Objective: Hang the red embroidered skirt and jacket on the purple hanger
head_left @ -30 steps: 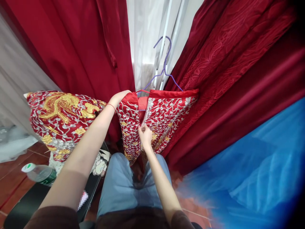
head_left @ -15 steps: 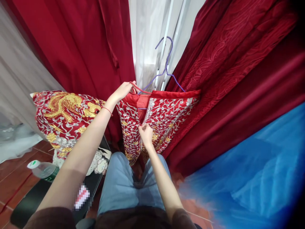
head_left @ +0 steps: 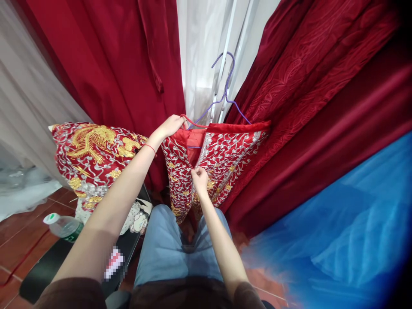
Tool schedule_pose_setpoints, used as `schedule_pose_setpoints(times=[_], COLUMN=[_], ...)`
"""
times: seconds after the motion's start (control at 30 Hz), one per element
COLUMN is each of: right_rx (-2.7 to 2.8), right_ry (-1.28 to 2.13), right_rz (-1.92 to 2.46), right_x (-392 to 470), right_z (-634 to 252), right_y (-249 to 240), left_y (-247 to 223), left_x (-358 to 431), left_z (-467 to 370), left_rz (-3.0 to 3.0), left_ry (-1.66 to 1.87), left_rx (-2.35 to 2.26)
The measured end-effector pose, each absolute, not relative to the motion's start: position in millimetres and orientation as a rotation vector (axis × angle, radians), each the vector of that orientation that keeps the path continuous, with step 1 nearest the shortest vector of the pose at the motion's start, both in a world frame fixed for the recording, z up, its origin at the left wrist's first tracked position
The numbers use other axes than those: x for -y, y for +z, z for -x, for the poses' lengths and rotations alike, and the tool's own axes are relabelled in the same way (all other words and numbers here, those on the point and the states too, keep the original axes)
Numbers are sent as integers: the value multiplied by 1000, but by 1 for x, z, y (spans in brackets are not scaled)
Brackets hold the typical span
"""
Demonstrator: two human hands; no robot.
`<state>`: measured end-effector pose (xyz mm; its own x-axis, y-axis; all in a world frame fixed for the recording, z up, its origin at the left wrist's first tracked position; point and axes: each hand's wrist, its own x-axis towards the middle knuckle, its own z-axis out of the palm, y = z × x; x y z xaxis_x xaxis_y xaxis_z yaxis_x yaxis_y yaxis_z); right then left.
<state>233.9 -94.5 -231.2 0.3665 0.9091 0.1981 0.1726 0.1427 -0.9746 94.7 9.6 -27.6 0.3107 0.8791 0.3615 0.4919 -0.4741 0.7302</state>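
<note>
A red garment (head_left: 231, 148) with silver and gold embroidery hangs from a purple wire hanger (head_left: 227, 83), its front parted below the red waistband. My left hand (head_left: 175, 125) is closed on the band's left end, where a thin red strap (head_left: 195, 123) runs across to the other side. Lower down, my right hand (head_left: 200, 175) pinches the garment at the bottom of the parted opening; what lies between its fingertips is too small to make out. Another embroidered piece (head_left: 96, 150) with a gold dragon spreads out left of my left forearm.
Dark red drapes (head_left: 106, 56) hang at both sides, with white curtain (head_left: 198, 51) between them. Blue fabric (head_left: 354, 223) fills the lower right. A plastic bottle (head_left: 66, 227) stands by a black seat (head_left: 41, 266) and a patterned bag (head_left: 138, 216) at lower left.
The view has shifted slightly. My right hand sits marginally lower along the opening, still pinching. My left hand keeps its hold on the band.
</note>
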Motion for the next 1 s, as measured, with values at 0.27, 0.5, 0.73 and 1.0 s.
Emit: schedule_pose_setpoints(times=[0.27, 0.5, 0.73, 1.0], right_rx=[1001, 993, 1040, 1158], right_ry=[918, 967, 1004, 1062], right_rz=[1176, 1162, 1140, 1093], right_x=[96, 94, 99, 97], right_z=[-233, -233, -235, -234], right_y=[-233, -231, -232, -229], left_y=[-29, -31, -42, -76], left_x=[-7, -10, -21, 3], left_z=[-96, -95, -73, -51], left_rz=[-2111, -2093, -1610, -1688], left_ry=[1023, 1064, 1199, 1989], left_rx=[-1225, -1212, -1197, -1634])
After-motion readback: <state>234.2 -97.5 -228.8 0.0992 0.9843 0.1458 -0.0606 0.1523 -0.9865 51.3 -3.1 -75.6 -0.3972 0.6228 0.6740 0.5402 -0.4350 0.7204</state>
